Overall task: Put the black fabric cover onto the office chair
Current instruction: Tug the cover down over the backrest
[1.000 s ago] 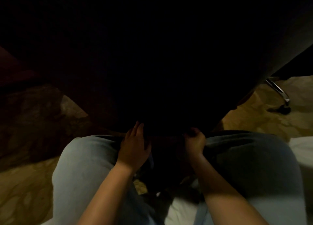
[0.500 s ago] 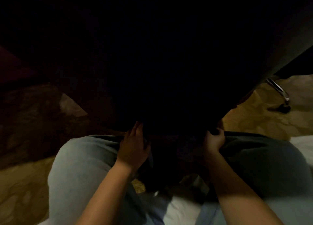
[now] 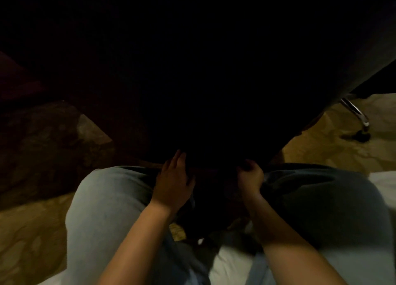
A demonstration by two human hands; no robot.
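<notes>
**Far left, 9 o'clock:** patterned carpet [image 3: 32, 231], mostly in shadow. Nothing of the task lies there.

**Left knee [image 3: 107, 209], 7 o'clock:** grey trousers. The person appears to be seated or crouched close against the work.

**Left hand [image 3: 173, 177], just left of 6 o'clock:** the fingers are straight and laid flat against the lower edge of the dark cloth. It presses and does not grip. Its position matches that of a second ago.

**Black fabric cover [image 3: 203, 92], centre to 12 o'clock:** a large dark mass fills the upper frame and narrows to a point between the knees. The light is too poor to tell where cloth ends and the chair body begins.

**Right hand [image 3: 249, 175], 5 o'clock:** the fingers are curled tight on a bunch of the cover's lower hem. This is the change noted. Half a second ago this hand sat further out towards 4 o'clock, over the right knee [image 3: 321, 199]. It has now come back inward, close to where it was a second ago.

**Office chair [image 3: 354, 113], 3 o'clock:** it is seen plainly only by its chrome base leg and a caster [image 3: 362, 135] standing on the carpet.

**Assessment:** the out-and-back travel of the right hand reads as working the hem along the lower edge, with the left hand steadying the cloth. The cover appears largely drawn over the chair. Seating the bottom hem looks like the remaining step, but this cannot be confirmed in this light.
</notes>
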